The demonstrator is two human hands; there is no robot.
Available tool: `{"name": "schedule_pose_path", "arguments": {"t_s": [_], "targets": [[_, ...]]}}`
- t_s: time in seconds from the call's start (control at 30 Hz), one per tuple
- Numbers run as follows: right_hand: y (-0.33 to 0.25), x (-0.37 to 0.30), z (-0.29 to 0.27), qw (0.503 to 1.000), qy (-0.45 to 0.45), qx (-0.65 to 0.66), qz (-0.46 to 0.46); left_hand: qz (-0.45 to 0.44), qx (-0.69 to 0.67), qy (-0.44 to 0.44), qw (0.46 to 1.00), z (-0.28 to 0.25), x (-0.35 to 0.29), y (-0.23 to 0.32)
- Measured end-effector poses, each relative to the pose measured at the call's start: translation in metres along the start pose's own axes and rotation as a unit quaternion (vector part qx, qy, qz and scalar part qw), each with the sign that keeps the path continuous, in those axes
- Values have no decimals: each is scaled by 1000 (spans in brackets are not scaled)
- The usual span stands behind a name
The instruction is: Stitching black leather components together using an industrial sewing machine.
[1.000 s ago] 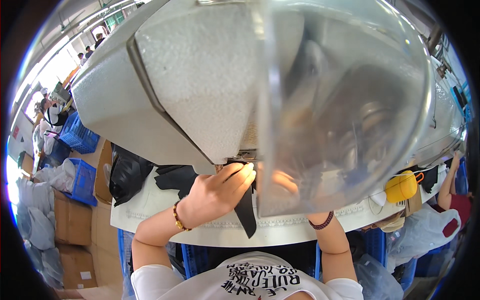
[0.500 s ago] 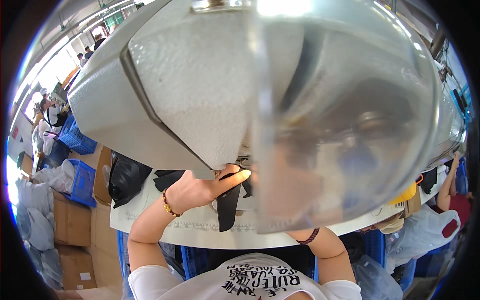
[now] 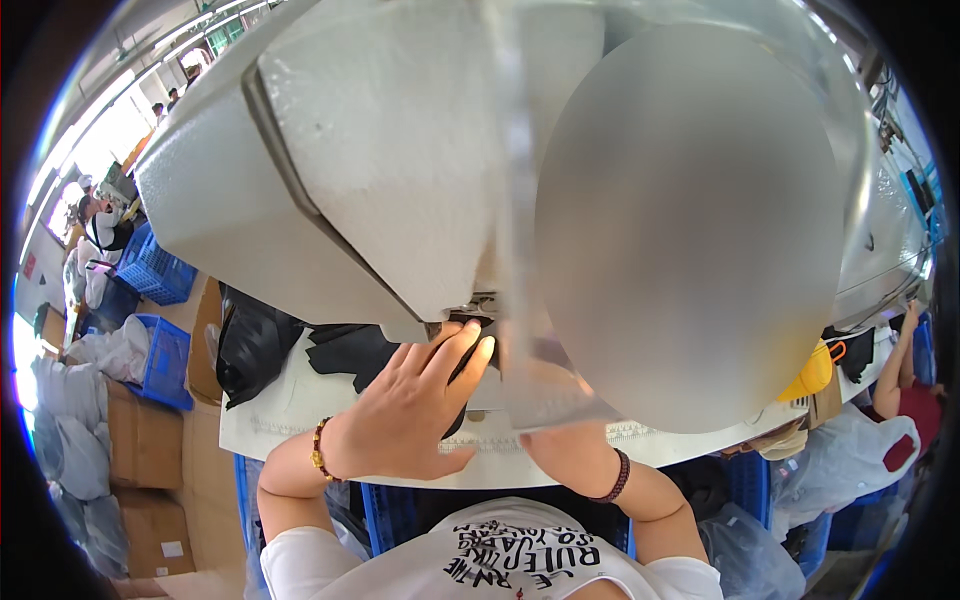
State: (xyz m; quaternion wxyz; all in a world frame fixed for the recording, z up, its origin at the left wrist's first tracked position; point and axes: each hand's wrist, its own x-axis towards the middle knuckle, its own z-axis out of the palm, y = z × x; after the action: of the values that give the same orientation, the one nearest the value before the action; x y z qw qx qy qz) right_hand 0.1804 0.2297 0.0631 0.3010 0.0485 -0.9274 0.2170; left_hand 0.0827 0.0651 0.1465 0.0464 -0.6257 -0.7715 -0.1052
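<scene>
A pale sewing machine head (image 3: 390,130) fills the upper middle of the view. Beneath its lower end, a black strip of fabric (image 3: 462,388) lies mostly covered by my left hand (image 3: 395,408). That hand rests flat with fingers stretched toward the stitching area, fingertips on the black material, and the thumb is held apart. My right hand (image 3: 570,450) reaches in from the right, just beside the strip. A clear shield (image 3: 545,395) and a blurred grey area hide its fingers, so what they touch does not show.
Cut black fabric pieces (image 3: 350,352) and a black bag (image 3: 255,345) lie left on the white table (image 3: 285,430), which has a ruler along its front edge. Blue crates (image 3: 160,365) and cardboard boxes (image 3: 150,440) stand left. At right are a yellow object (image 3: 808,375), plastic bags (image 3: 840,480) and another person's arm (image 3: 895,360).
My left hand has gone from fingers bunched over the strip to lying spread on it, covering more. The strip's near end has shifted away from me. My right hand has moved left.
</scene>
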Motion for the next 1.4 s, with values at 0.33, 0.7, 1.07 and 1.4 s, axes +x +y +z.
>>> {"name": "schedule_pose_path", "arguments": {"t_s": [0.33, 0.7, 1.07, 1.4], "targets": [[8, 7, -8, 981, -61, 182, -14, -4, 96, 205, 974, 42, 14, 7], [11, 3, -2, 968, -21, 252, -15, 31, 108, 242, 964, 42, 21, 5], [12, -2, 7, 964, -12, 267, -15, 71, 165, 258, 949, 48, 27, 10], [25, 19, -19, 989, 98, 52, -100, -9, 147, 292, 945, 59, 25, 20]]}}
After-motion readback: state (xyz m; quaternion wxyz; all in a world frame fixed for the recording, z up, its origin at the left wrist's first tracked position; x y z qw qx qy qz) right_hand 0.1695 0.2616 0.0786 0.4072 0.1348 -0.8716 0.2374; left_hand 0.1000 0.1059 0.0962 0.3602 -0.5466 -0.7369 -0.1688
